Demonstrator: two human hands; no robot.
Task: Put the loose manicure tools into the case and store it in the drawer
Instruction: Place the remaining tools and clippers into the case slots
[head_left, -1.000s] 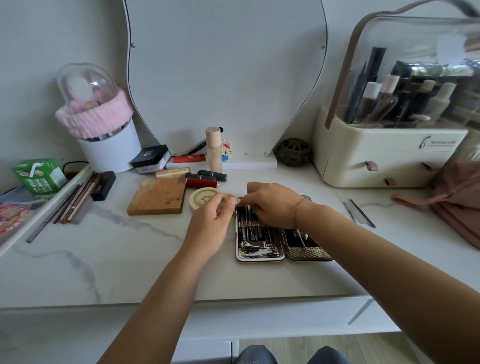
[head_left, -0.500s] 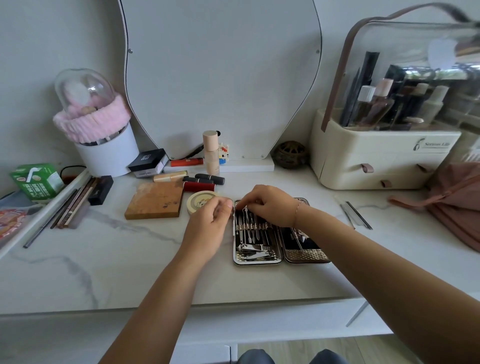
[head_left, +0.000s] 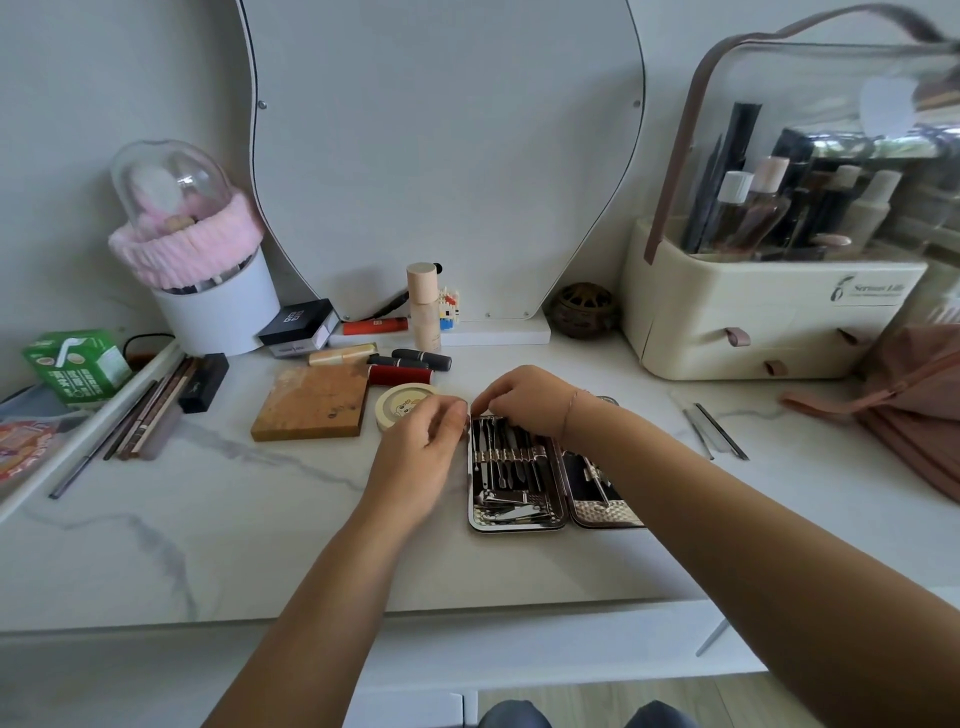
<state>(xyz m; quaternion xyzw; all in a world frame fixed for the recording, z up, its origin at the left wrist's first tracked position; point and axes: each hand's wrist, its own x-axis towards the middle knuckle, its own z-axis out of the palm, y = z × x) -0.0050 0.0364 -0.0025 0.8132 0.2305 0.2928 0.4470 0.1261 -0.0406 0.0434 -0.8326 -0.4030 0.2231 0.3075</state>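
The manicure case (head_left: 602, 512) lies open on the marble tabletop, several metal tools strapped in its left half. My right hand (head_left: 524, 400) reaches over the case's top edge, fingertips pinched on a thin manicure tool (head_left: 477, 436) in the leftmost slot. My left hand (head_left: 415, 457) rests against the case's left side, its fingers closed on the top-left corner, almost touching the right fingertips. Loose manicure tools (head_left: 719, 431), thin metal ones, lie on the table to the right of the case.
A round cream tin (head_left: 400, 402), a wooden block (head_left: 311, 402) and lipsticks (head_left: 410, 366) sit left of the case. A cream organiser with small drawers (head_left: 769, 332) stands at back right, a pink bag (head_left: 914, 395) beside it. A white drawer front (head_left: 519, 649) runs under the tabletop.
Both hands stay at the case's top-left corner with only small finger movements. The left fingertips have closed in toward the right ones. The case has not moved.
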